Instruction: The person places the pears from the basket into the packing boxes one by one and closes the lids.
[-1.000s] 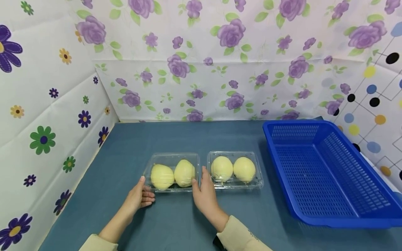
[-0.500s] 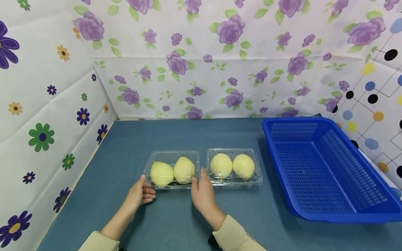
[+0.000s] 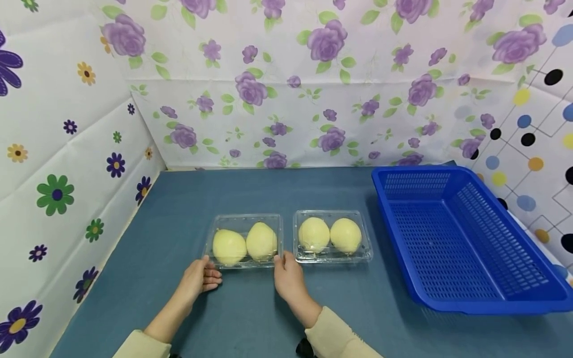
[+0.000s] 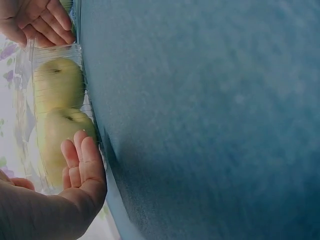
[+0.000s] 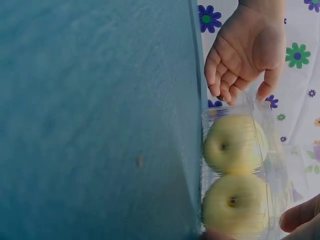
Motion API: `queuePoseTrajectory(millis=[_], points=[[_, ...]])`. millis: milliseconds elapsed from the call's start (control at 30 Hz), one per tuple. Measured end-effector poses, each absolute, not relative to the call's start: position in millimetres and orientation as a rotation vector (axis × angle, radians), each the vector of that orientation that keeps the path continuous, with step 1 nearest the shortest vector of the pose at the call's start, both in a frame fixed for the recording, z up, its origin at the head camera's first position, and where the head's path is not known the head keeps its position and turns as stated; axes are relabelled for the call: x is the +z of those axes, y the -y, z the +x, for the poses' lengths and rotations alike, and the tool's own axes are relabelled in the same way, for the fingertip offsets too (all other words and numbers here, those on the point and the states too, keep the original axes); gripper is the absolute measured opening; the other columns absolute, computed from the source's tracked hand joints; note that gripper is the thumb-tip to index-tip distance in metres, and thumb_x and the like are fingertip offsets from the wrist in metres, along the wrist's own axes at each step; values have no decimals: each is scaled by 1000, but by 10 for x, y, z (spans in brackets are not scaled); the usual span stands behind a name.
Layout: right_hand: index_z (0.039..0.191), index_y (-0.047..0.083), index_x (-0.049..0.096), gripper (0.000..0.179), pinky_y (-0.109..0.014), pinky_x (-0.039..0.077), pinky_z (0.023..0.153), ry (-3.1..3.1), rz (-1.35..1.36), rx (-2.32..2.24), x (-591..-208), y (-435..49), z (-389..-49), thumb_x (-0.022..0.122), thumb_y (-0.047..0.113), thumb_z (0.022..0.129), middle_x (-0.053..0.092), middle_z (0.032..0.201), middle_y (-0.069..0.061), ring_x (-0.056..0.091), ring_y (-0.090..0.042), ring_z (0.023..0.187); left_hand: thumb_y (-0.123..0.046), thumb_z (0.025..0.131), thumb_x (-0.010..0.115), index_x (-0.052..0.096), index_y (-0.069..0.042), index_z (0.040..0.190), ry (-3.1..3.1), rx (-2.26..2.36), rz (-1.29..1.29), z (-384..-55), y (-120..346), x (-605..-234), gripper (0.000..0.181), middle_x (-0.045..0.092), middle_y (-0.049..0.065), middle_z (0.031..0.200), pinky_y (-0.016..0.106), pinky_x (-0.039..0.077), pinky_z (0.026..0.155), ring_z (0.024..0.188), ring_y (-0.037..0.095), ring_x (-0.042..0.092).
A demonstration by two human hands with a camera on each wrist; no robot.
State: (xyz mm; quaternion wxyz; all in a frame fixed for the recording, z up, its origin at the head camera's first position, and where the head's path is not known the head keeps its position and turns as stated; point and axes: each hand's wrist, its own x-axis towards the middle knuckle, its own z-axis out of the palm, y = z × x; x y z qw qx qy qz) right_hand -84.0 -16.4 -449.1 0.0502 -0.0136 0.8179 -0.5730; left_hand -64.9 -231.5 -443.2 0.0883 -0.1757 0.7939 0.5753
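A clear plastic fruit box [image 3: 239,226] with two pale yellow-green fruits [image 3: 230,246], which look like apples or pears, lies on the table in the head view. At its front left corner is my left hand [image 3: 198,279], thumb at the edge and fingers loosely bent. My right hand [image 3: 291,281] touches its front right corner. In the right wrist view, the thumb [image 5: 300,217] lies by the lid side and one fingertip [image 5: 217,235] lies low near the table side. Just right of this hand stands a second clear box [image 3: 331,215] holding two similar round fruits [image 3: 345,235].
A deep blue plastic basket [image 3: 403,263] with slotted walls stands on the right of the blue-grey tabletop [image 3: 215,191]. Flower-patterned sheeting [image 3: 250,124] rises along the back and left, and dotted sheeting [image 3: 532,164] along the right.
My right hand's fingers have drawn back from between the two boxes to the left box's front right corner. The left hand stays about where it was. The head view has shifted slightly.
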Motion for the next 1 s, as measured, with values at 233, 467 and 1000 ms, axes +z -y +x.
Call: queuePoseTrajectory(millis=[233,467,1000], points=[[107,-8,53,25,-39,47,73,-2343,62,-1825,-4483,169,-868,44,15,100,58,92,-18,57,-26,84,-31,105,23,44,8,110,-2360,1719,-534,-636,2324,-4434,45,58,5,82,25,52,63,68,10,58],[92,0,45,19,-22,43,48,-2066,136,-1990,-4473,176,-854,38,14,102,47,71,-3,46,-10,53,-26,104,26,46,8,105,-2345,1764,-542,-637,2318,-4436,39,54,3,76,24,50,59,65,11,54],[82,9,44,17,-18,40,43,-1814,158,-2089,-4500,153,-920,35,9,96,42,61,3,41,-7,47,-17,103,26,49,-2,89,-2215,1927,-596,-680,2306,-4439,31,52,-1,73,22,48,60,65,9,50]])
